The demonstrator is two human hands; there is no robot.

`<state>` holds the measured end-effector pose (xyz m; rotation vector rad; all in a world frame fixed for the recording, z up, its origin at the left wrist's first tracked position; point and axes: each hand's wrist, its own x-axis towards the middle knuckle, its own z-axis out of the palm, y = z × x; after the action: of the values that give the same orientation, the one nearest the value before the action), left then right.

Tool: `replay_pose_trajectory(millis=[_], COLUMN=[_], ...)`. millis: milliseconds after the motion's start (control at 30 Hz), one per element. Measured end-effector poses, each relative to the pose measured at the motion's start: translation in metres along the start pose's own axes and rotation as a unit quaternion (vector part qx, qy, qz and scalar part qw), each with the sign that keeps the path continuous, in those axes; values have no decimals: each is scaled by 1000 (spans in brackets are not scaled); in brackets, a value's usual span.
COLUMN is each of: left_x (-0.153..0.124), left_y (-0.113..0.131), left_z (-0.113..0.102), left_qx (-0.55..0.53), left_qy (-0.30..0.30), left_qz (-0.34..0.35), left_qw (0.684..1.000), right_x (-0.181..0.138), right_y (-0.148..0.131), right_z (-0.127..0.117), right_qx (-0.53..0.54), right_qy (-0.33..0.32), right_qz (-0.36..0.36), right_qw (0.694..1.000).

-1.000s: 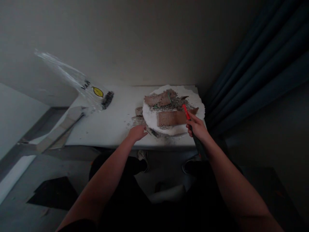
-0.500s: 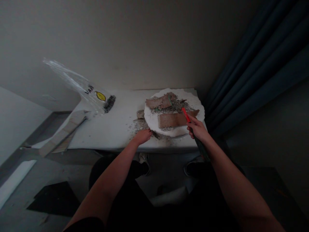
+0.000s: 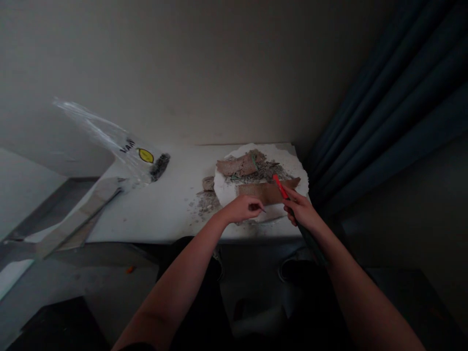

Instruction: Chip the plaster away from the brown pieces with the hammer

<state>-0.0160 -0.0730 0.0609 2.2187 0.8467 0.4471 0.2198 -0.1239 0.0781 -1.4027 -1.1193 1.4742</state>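
Now the left hand (image 3: pixel 243 208) grip, pinched closed on a thin dark sliver (image 3: pixel 262 209), has moved off the table (image 3: pixel 164 214) onto the white disc (image 3: pixel 226 187) at its 6 o'clock, the right hand (image 3: pixel 300 207) grip still wrapped round the red-tipped tool (image 3: pixel 281 186) on the brown strip (image 3: pixel 259 191) at 3 o'clock.

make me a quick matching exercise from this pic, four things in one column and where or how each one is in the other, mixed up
1 plastic bag
2 red-tipped tool
3 brown strip
4 curtain

a lying on the white slab
b dark blue, along the right side
c gripped in the right hand
d at the left end of the table

Pairs: 1-d, 2-c, 3-a, 4-b
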Motion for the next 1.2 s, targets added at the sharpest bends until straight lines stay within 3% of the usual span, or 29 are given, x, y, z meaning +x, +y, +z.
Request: replay_pose_trajectory(millis=[67, 167, 333, 433, 567, 733, 1200], left_x=[21, 44, 65, 72, 82, 90, 90], left_y=[-3, -12, -26, -33, -44, -57, -58], left_z=[1, 5, 12, 10, 2, 0, 6], left_qx=[61, 110, 55, 13, -46, -51, -27], left_qy=[44, 65, 48, 77, 201, 249, 237], left_qz=[24, 44, 42, 1, -81, -111, -121], left_qw=[997, 991, 996, 997, 975, 961, 964], right_x=[-1, -2, -1, 0, 0, -1, -3], right_y=[-3, -9, -10, -8, -8, -11, -13], right_z=[-2, -4, -10, -14, -16, -15, -14], right_qx=[-2, -11, -24, -20, -25, -20, -29], right_qy=[-2, -4, -19, -35, -35, -32, -29], right_qz=[7, 16, 16, 12, 17, 26, 29], right_qw=[1000, 1000, 999, 999, 999, 999, 999])
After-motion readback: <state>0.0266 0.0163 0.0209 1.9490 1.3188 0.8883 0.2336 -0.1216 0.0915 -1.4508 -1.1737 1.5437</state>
